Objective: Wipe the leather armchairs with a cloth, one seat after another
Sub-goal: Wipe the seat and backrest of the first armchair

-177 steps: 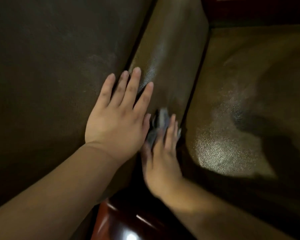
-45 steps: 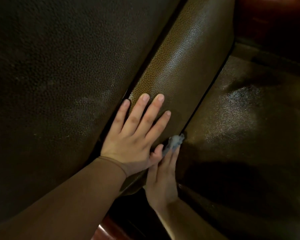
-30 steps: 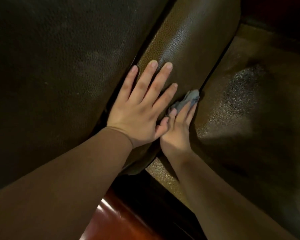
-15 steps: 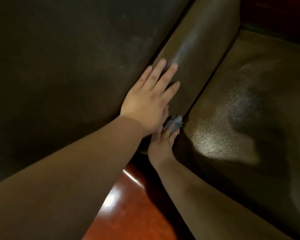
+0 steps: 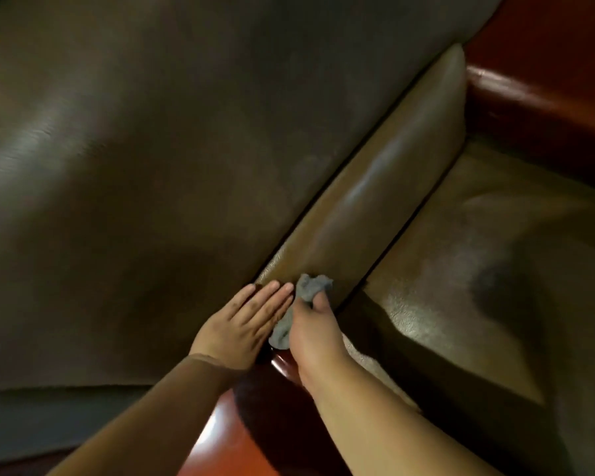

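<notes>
A small grey cloth (image 5: 311,286) lies bunched on the near end of a brown leather arm pad (image 5: 375,201) that runs diagonally between two seats. My right hand (image 5: 315,333) grips the cloth, fingers curled round it, with part of it trailing out under the palm. My left hand (image 5: 246,324) lies flat beside it, fingers straight, pressing on the near end of the pad and the edge of the large dark leather cushion (image 5: 134,166). A lighter brown leather seat (image 5: 478,269) fills the right side.
Glossy red-brown wood forms the arm end (image 5: 220,431) under my forearms and the frame (image 5: 536,80) at the top right. A deep gap (image 5: 399,231) runs between the arm pad and the right seat. Dark floor (image 5: 31,417) shows at the lower left.
Both hands have slid back down the arm pad to its near end. More of the cloth now shows, and my right hand's fingers have curled round it. The view has pulled back.
</notes>
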{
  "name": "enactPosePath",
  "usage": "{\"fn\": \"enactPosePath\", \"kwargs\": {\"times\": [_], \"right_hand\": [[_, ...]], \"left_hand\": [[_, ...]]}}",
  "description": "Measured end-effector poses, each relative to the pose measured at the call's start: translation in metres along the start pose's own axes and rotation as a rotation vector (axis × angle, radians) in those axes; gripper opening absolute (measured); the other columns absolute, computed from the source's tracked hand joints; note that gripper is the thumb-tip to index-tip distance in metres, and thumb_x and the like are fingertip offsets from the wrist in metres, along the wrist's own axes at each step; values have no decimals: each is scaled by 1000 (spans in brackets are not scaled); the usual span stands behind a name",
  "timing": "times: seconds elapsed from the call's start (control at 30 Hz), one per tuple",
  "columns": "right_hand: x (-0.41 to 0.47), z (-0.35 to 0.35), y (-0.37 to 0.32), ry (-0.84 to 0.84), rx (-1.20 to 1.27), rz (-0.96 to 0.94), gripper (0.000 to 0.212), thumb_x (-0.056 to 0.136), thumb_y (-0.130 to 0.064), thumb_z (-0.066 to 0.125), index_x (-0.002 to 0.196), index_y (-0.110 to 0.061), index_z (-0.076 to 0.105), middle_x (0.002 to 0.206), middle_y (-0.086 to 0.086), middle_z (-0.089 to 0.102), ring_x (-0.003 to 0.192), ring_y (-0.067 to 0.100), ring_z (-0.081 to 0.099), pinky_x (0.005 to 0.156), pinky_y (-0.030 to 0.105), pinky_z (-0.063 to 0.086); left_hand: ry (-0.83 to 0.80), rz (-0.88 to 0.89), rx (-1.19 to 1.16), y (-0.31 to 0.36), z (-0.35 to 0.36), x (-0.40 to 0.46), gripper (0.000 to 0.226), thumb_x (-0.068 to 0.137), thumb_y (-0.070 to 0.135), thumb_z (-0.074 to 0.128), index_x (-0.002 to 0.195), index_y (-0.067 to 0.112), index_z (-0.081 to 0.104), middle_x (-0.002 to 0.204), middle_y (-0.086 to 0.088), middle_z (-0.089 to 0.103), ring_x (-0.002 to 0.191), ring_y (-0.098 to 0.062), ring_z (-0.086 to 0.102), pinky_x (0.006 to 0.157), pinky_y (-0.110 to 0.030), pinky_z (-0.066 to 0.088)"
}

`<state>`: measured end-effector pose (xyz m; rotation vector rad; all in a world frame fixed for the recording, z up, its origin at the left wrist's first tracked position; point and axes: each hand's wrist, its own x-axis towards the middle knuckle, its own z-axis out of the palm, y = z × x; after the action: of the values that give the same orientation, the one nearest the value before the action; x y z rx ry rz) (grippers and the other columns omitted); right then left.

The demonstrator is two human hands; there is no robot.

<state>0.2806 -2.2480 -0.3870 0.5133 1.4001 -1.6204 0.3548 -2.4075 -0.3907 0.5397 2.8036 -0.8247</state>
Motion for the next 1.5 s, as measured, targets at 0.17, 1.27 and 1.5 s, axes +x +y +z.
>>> {"fn": "enactPosePath", "kwargs": {"times": [0.17, 1.27, 1.5], "right_hand": [[-48, -14, -79, 26, -384, -188, 45, 109, -34, 44, 154, -27, 44, 148, 3, 57, 134, 23, 54, 111, 34, 41], [-103, 338, -245, -297, -2185, -1096, 61, 106, -57, 17, 163, -45, 0, 174, -5, -4, 159, 34, -7, 126, 61, -2], [-101, 390, -226, -651, -2274, -1251, 59, 106, -59, 21, 162, -50, 6, 174, -7, 1, 159, 28, 3, 128, 52, 3]], "left_hand": [[-97, -390, -236, -3, -86, 0, 85, 80, 43, 58, 159, 15, 44, 169, -11, 33, 160, -32, 16, 127, -59, -11], [327, -1673, -1080, -222, -150, -148, 63, 108, 51, 37, 167, 38, 18, 176, 13, -2, 150, -24, 39, 118, -44, 40], [367, -1748, -1169, -223, -147, -149, 81, 101, 45, 50, 168, 22, 11, 176, 2, 12, 157, -21, 26, 127, -48, 25]]}}
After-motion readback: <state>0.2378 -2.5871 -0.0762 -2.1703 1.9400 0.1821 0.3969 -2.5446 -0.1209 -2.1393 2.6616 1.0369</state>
